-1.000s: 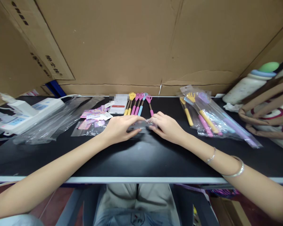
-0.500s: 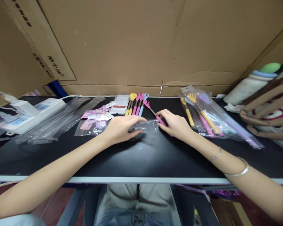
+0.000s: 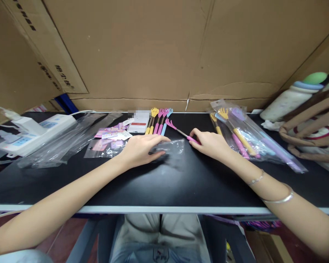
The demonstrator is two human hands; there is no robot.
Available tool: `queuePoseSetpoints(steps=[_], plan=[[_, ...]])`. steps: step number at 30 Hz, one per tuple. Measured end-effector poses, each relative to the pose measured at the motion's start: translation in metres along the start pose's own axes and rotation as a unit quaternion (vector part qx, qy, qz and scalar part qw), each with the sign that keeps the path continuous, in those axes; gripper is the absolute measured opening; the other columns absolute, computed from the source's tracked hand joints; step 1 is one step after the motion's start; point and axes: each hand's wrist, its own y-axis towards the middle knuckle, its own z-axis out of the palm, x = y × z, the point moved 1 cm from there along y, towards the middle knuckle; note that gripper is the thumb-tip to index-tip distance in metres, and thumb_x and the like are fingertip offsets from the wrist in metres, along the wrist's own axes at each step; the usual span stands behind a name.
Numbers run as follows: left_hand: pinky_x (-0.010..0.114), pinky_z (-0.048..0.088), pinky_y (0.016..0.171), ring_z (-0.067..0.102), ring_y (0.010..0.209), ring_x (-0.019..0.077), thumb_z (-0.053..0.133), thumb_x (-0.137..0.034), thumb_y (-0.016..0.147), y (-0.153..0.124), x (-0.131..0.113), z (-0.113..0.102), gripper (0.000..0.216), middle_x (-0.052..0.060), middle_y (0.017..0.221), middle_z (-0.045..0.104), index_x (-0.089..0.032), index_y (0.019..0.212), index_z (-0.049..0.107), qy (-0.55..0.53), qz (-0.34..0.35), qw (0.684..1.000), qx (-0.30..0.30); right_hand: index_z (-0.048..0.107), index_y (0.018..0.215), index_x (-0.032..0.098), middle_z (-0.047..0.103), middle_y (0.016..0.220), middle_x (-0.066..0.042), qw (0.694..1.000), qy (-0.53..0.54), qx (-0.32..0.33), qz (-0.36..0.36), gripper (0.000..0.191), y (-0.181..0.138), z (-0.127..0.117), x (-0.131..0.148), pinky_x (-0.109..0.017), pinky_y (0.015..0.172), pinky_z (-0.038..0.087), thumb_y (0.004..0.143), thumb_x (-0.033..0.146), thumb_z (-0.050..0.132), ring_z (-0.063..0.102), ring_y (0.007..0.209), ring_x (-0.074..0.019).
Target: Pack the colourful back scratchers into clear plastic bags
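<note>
One pink scratcher [image 3: 190, 138], gripped by the handle in the closed fingers of our right hand [image 3: 210, 144] — claw pointing left, near the row of yellow, pink and blue scratchers [image 3: 155, 126]. One clear bag [image 3: 177, 146] at our left hand [image 3: 137, 149], over the worktop [image 3: 167, 188] — thumb and fingers parted about it, though whether they grip it we cannot tell.

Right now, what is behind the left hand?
A white rectangular phone and yellow, pink and blue claw-headed scratchers. The left hand covers the scratchers' lower ends and whatever lies beneath.
</note>
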Motion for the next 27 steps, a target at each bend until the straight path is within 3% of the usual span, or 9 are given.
queuePoseSetpoints(steps=[11,16,18,22,27], plan=[[0.02,0.042,0.058,0.066,0.077,0.0125,0.06,-0.032,0.084,-0.001,0.002,0.001,0.031,-0.003,0.094,0.069,-0.025,0.113,0.054,0.011,-0.001,1.0,-0.016,0.049,0.094,0.022,0.064,0.08,-0.003,0.994,0.097,-0.005,0.043,0.016,0.008,-0.004,-0.011,-0.025,0.054,0.029,0.081,0.03,0.044,0.058,0.068,-0.0195],[0.02,0.042,0.058,0.066,0.078,0.0123,0.059,-0.033,0.085,0.0,0.003,0.0,0.03,-0.003,0.096,0.069,-0.025,0.113,0.054,0.013,0.002,1.0,-0.017,0.047,0.089,0.022,0.055,0.07,0.001,0.98,0.196,-0.016,0.008,0.013,0.011,-0.011,-0.024,-0.024,0.058,0.034,0.078,0.028,0.048,0.05,0.063,-0.0147],[0.019,0.041,0.058,0.066,0.079,0.0124,0.059,-0.033,0.085,0.0,0.004,0.0,0.031,-0.002,0.097,0.069,-0.025,0.114,0.054,0.016,0.004,1.0,-0.014,0.051,0.092,0.021,0.052,0.067,0.002,0.972,0.233,0.015,-0.021,0.02,0.01,-0.016,-0.033,-0.025,0.058,0.035,0.082,0.038,0.048,0.048,0.061,-0.0137],[0.019,0.039,0.056,0.065,0.08,0.0132,0.058,-0.036,0.086,0.0,0.006,-0.001,0.032,0.0,0.099,0.069,-0.025,0.115,0.055,0.03,0.005,1.0,-0.007,0.057,0.09,0.02,0.051,0.062,0.001,0.948,0.281,0.144,-0.051,0.04,0.007,-0.025,-0.049,-0.024,0.052,0.035,0.084,0.057,0.044,0.047,0.057,-0.0132],[0.019,0.038,0.056,0.065,0.079,0.0132,0.061,-0.036,0.084,-0.002,0.009,-0.001,0.034,-0.001,0.097,0.069,-0.026,0.115,0.056,0.038,0.004,0.999,-0.008,0.059,0.077,0.018,0.048,0.06,0.001,0.934,0.304,0.173,-0.07,0.044,0.006,-0.031,-0.059,-0.024,0.052,0.035,0.082,0.061,0.05,0.045,0.056,-0.0117]])
